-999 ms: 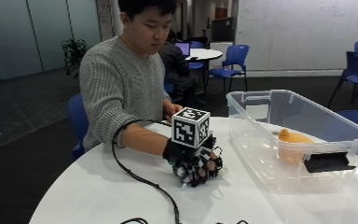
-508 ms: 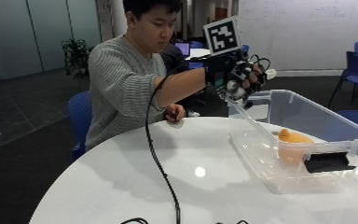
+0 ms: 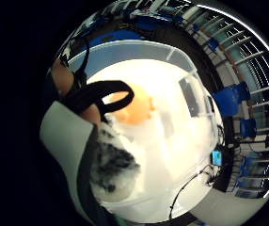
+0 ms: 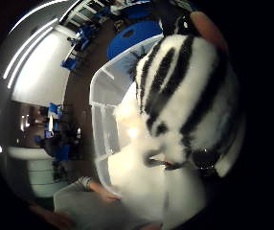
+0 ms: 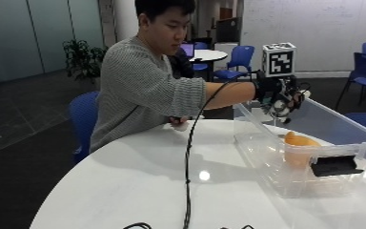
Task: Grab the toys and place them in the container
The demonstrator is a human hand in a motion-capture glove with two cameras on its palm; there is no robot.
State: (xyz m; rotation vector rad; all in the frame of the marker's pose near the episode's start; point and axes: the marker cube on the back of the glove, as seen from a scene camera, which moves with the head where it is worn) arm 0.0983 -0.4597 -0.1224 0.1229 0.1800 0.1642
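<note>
While the person sits at the round white table point(image 5: 138, 191), the gloved right hand point(image 5: 278, 98) hangs above the clear plastic container point(image 5: 360, 133), over its far end. Fingers are curled round a zebra plush toy point(image 4: 185, 100): black and white stripes, fuzzy pile, glossy bead eye. It looks soft and light, squashy, not fragile, so I judge a grab round the body holds fine and a drop does no harm. Seen from the palm, an orange toy point(image 3: 134, 110) lies on the container floor right under the hand; from across the table it sits at about 5 o'clock from the hand, rounded and smooth-looking. Container walls are thin, see-through, rigid, with a black latch point(image 5: 335, 167) on the near end. Bare left hand point(image 5: 180, 123) rests on the table edge.
</note>
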